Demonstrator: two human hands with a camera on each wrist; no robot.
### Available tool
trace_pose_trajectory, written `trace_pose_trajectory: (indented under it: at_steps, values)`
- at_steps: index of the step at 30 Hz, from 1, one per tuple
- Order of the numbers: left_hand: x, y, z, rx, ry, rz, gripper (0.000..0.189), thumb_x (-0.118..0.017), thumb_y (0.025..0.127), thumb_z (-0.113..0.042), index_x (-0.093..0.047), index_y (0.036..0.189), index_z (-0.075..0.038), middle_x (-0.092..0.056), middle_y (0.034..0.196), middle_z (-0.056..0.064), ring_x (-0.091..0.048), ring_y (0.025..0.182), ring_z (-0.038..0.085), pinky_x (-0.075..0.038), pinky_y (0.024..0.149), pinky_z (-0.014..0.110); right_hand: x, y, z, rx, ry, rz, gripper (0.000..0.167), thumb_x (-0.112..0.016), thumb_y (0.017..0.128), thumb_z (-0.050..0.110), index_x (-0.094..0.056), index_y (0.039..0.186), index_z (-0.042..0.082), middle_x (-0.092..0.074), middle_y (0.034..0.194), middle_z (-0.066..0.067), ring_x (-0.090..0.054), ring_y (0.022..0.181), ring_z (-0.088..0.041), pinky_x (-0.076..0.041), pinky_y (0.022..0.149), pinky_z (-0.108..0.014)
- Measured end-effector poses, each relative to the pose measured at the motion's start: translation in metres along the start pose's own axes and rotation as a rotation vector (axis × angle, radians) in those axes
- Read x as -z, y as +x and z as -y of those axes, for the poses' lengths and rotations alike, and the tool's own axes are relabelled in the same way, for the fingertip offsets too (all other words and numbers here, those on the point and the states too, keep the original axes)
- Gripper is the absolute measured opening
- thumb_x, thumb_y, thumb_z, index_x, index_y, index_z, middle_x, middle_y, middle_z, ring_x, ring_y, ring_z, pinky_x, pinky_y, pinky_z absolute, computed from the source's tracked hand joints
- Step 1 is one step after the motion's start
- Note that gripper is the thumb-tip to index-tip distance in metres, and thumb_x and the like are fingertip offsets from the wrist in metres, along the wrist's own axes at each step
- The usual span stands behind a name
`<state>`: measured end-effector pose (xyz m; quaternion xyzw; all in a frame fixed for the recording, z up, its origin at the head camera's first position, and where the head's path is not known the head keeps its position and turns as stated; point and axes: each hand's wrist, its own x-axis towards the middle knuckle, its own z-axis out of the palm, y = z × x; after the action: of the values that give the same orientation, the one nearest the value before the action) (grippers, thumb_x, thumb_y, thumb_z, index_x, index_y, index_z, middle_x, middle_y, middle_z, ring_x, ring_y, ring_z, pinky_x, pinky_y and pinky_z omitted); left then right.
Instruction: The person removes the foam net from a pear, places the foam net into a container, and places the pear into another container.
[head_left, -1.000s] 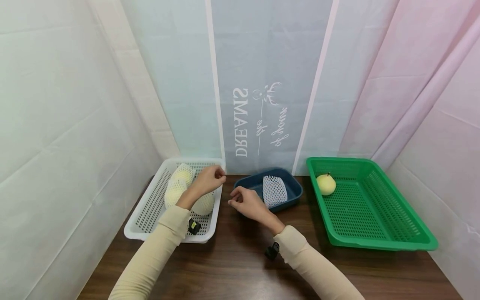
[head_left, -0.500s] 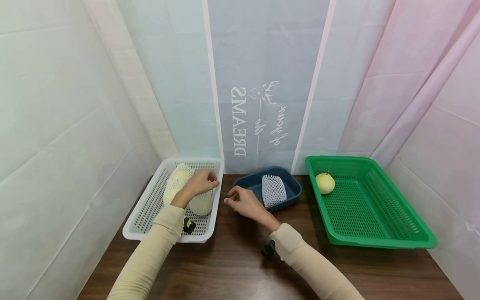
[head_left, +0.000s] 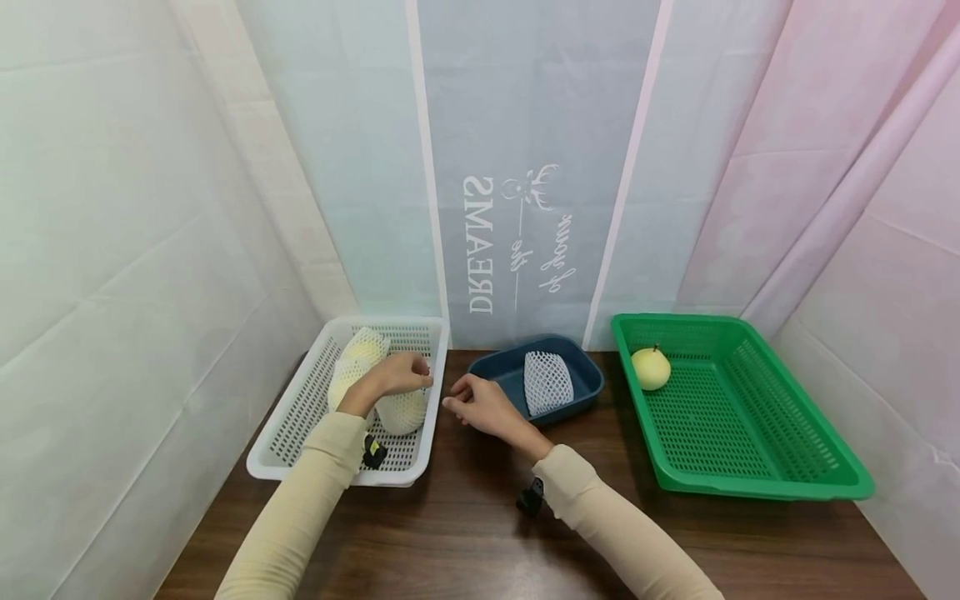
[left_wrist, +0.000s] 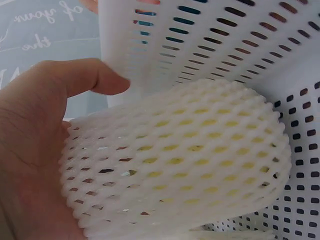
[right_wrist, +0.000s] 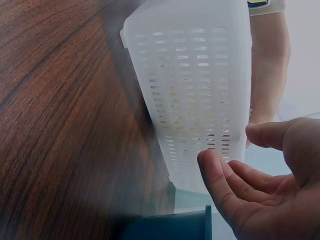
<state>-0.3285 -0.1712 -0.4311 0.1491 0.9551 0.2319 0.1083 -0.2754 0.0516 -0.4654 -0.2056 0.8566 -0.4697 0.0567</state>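
My left hand (head_left: 401, 373) is over the white basket (head_left: 273, 433), close to a pear in a white foam net (head_left: 402, 412). In the left wrist view, the thumb is apart from this netted pear (left_wrist: 210, 155), which hides most of the other fingers. Two more netted pears (head_left: 366, 343) lie farther back and left in the basket. Between that basket and the blue bin, my right hand (head_left: 487, 406) hovers with loosely bent fingers, holding nothing. The right wrist view shows this right hand (right_wrist: 265, 185) beside the basket wall, thumb and fingers apart.
A loose white foam net (head_left: 547, 383) lies in the blue bin (head_left: 588, 392) at the middle back. To the right, a green basket (head_left: 757, 492) holds one bare yellow pear (head_left: 651, 368). Dark wooden tabletop (head_left: 450, 533) extends in front; curtains (head_left: 525, 100) hang behind.
My left hand has moved left and lower, from the basket's right rim to over the near netted pear. My right hand has shifted slightly left. The baskets and bin stay put.
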Motion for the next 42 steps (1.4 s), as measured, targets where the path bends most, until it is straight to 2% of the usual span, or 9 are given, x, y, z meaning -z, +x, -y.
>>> trace_pose_trajectory:
  at_steps: [5,12,14,19,26,31,35,37,42]
  values:
    - [-0.003,-0.001,0.004,0.038,0.016,0.059,0.047,-0.069,0.095,-0.031,-0.069,0.132,-0.002,-0.070,0.134,0.018,-0.066,0.123,0.035,-0.054,0.104,0.055,-0.004,0.000,0.000,-0.005,0.017,0.017,0.038,-0.069,0.105,0.028,-0.066,0.126,-0.004,-0.077,0.099,-0.012,-0.074,0.077,-0.021,-0.058,0.066,-0.028]
    - [-0.007,-0.002,0.008,0.058,0.051,0.138,0.055,-0.077,0.084,-0.029,-0.070,0.133,-0.004,-0.069,0.137,0.018,-0.063,0.127,0.035,-0.051,0.109,0.055,-0.009,0.001,-0.002,-0.008,0.063,0.027,0.037,-0.067,0.106,0.031,-0.066,0.124,-0.002,-0.077,0.107,-0.024,-0.077,0.087,-0.036,-0.059,0.067,-0.029]
    - [-0.007,-0.003,0.009,0.086,0.049,0.164,0.058,-0.077,0.084,-0.031,-0.068,0.136,-0.005,-0.067,0.141,0.018,-0.061,0.130,0.035,-0.049,0.112,0.056,-0.010,0.001,-0.001,-0.013,0.071,0.029,0.036,-0.067,0.106,0.031,-0.066,0.124,0.000,-0.076,0.107,-0.025,-0.077,0.089,-0.039,-0.061,0.069,-0.031]
    - [-0.006,-0.006,0.008,0.130,0.062,0.202,0.064,-0.079,0.085,-0.035,-0.064,0.140,-0.006,-0.063,0.145,0.019,-0.059,0.131,0.035,-0.047,0.113,0.058,-0.013,0.002,0.002,-0.017,0.105,0.042,0.035,-0.067,0.107,0.031,-0.066,0.123,0.000,-0.076,0.107,-0.028,-0.076,0.093,-0.045,-0.065,0.078,-0.048]
    - [-0.006,-0.007,0.010,0.170,0.060,0.271,0.071,-0.082,0.085,-0.037,-0.060,0.145,-0.007,-0.059,0.150,0.019,-0.057,0.134,0.034,-0.045,0.115,0.058,-0.017,0.003,0.002,-0.023,0.133,0.042,0.035,-0.067,0.106,0.031,-0.066,0.123,0.000,-0.076,0.109,-0.027,-0.076,0.094,-0.045,-0.064,0.079,-0.050]
    - [-0.007,-0.008,0.010,0.184,0.037,0.272,0.072,-0.085,0.083,-0.035,-0.060,0.144,-0.007,-0.061,0.148,0.018,-0.057,0.131,0.032,-0.045,0.115,0.056,-0.020,0.003,0.004,-0.030,0.160,0.026,0.035,-0.068,0.106,0.028,-0.066,0.122,-0.002,-0.076,0.105,-0.022,-0.077,0.090,-0.043,-0.064,0.080,-0.055]
    - [-0.007,-0.010,0.009,0.178,0.044,0.255,0.079,-0.085,0.083,-0.034,-0.055,0.149,-0.004,-0.060,0.149,0.019,-0.057,0.132,0.032,-0.046,0.115,0.055,-0.021,0.004,0.006,-0.046,0.173,0.016,0.033,-0.069,0.105,0.025,-0.065,0.122,-0.003,-0.077,0.103,-0.017,-0.078,0.084,-0.035,-0.064,0.079,-0.055]
    - [-0.007,-0.010,0.008,0.181,0.048,0.251,0.081,-0.084,0.083,-0.034,-0.053,0.150,-0.003,-0.059,0.150,0.019,-0.057,0.133,0.033,-0.046,0.115,0.055,-0.022,0.004,0.007,-0.056,0.186,0.017,0.033,-0.070,0.104,0.025,-0.065,0.121,-0.003,-0.078,0.102,-0.017,-0.078,0.082,-0.032,-0.064,0.079,-0.055]
    - [-0.006,-0.010,0.008,0.184,0.057,0.252,0.079,-0.084,0.083,-0.036,-0.055,0.150,-0.006,-0.059,0.151,0.019,-0.056,0.135,0.033,-0.045,0.115,0.056,-0.022,0.005,0.010,-0.089,0.240,0.017,0.031,-0.070,0.104,0.022,-0.065,0.118,-0.004,-0.078,0.099,-0.020,-0.078,0.080,-0.033,-0.064,0.080,-0.056]
